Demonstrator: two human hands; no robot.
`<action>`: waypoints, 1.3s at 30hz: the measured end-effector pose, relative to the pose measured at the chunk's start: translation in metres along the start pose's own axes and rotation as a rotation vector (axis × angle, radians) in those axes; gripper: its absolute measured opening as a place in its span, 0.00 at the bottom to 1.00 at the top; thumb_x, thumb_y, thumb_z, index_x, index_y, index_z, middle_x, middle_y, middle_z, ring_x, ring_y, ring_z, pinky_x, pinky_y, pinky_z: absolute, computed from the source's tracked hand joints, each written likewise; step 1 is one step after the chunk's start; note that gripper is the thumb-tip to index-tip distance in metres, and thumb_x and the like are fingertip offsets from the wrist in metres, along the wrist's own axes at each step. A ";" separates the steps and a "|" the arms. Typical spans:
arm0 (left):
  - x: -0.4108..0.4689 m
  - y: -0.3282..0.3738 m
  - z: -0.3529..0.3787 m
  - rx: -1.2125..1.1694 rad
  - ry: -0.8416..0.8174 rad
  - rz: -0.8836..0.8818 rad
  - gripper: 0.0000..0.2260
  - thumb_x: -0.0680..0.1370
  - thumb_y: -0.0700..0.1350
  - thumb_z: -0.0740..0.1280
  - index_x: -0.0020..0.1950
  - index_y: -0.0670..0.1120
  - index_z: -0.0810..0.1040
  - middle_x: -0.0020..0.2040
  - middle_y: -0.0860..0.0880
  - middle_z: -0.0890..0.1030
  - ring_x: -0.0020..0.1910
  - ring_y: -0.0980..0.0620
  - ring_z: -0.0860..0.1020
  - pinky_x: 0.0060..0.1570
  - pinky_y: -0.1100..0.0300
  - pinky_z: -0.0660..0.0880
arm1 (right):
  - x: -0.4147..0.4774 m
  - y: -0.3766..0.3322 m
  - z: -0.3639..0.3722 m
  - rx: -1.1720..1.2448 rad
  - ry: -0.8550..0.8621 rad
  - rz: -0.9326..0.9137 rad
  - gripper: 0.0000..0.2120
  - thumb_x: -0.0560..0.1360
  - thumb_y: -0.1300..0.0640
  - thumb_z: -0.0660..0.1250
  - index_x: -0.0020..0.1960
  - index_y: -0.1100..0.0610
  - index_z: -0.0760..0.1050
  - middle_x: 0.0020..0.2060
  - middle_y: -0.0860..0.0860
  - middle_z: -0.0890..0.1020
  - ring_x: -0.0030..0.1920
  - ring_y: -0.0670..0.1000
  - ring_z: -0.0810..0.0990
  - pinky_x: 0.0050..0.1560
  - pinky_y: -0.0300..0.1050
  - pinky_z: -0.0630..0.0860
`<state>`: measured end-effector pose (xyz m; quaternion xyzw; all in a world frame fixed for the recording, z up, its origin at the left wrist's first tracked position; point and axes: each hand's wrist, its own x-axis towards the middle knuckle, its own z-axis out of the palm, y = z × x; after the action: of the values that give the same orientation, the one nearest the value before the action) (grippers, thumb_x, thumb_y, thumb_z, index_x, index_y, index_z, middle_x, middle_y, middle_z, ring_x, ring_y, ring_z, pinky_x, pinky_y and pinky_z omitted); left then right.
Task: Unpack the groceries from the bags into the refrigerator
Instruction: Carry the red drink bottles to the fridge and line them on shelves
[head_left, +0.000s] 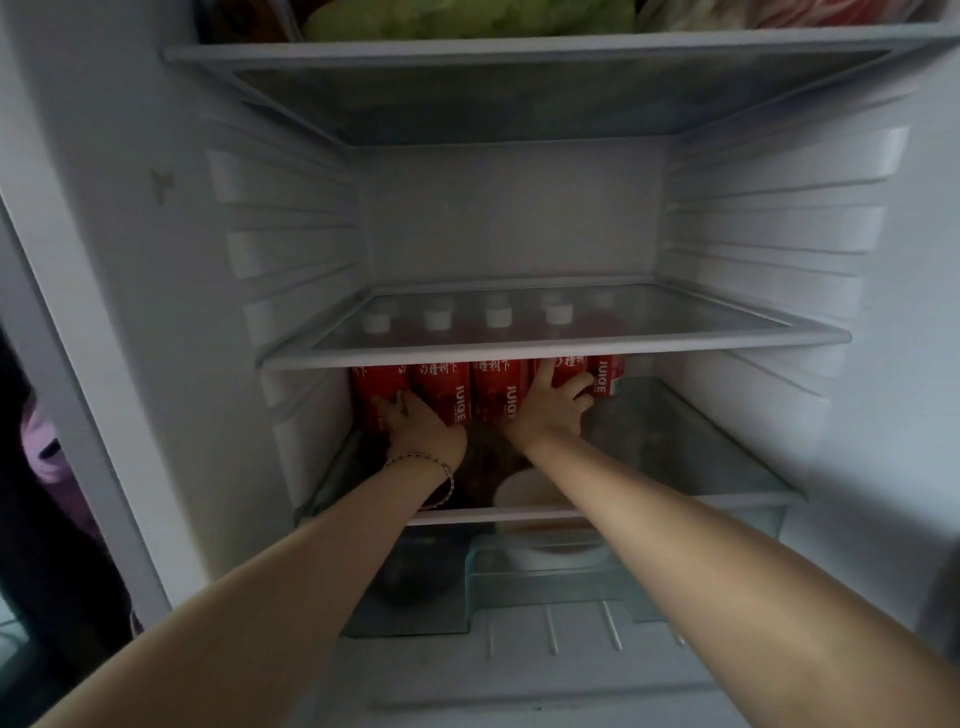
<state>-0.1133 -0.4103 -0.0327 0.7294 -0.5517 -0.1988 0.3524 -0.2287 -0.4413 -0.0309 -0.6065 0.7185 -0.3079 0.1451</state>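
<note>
Red juice cartons (493, 387) with white caps stand in a tight row at the back left of the refrigerator (511, 213), on the lower glass shelf (675, 441). Both of the person's bare arms reach deep into that slot. The left hand (415, 423) lies flat, fingers straight, against the fronts of the two leftmost cartons. The right hand (553, 408) is spread wide over the fourth carton, thumb up and fingers stretched toward the fifth; it presses rather than grips. A thin bracelet (444, 470) circles the left wrist.

Just above the caps runs the middle glass shelf (545, 347), so the cartons sit with very little headroom and the hands work beneath its white front rim. To the right of the row the lower shelf is bare glass out to the ribbed side wall (769, 218). The left end of the row sits close against the left wall.

Through the lower shelf, under the forearms, shows a white bowl (530, 496), and below it a clear greenish drawer (519, 577) with something dark (410, 571) that I cannot make out. High up, the top shelf (519, 45) carries a pale green vegetable (467, 18) and a blurred bag at the right corner. Something pink (47, 452) hangs outside the cabinet on the left.
</note>
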 end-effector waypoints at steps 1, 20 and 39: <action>0.002 0.002 0.000 -0.013 -0.027 -0.048 0.37 0.77 0.45 0.64 0.77 0.42 0.42 0.75 0.40 0.35 0.76 0.42 0.47 0.74 0.51 0.53 | -0.004 0.001 -0.003 0.042 -0.042 -0.001 0.51 0.71 0.49 0.72 0.76 0.49 0.35 0.73 0.66 0.38 0.73 0.68 0.47 0.71 0.59 0.57; -0.167 -0.053 -0.083 0.064 -0.080 -0.159 0.13 0.79 0.39 0.57 0.35 0.42 0.73 0.29 0.47 0.77 0.18 0.55 0.74 0.16 0.68 0.65 | -0.174 -0.023 -0.036 0.257 -0.764 -0.474 0.06 0.76 0.62 0.63 0.47 0.56 0.78 0.38 0.52 0.80 0.32 0.45 0.76 0.28 0.36 0.64; -0.781 -0.199 -0.197 0.544 0.473 -1.239 0.12 0.77 0.46 0.58 0.50 0.43 0.79 0.53 0.42 0.81 0.52 0.42 0.79 0.50 0.55 0.74 | -0.686 -0.013 -0.056 -0.386 -0.935 -2.044 0.13 0.78 0.58 0.57 0.56 0.58 0.77 0.56 0.57 0.79 0.55 0.59 0.78 0.53 0.45 0.74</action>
<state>-0.0912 0.4145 -0.1237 0.9941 0.0251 -0.0544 0.0906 -0.0988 0.2316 -0.0927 -0.9754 -0.2009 0.0899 -0.0159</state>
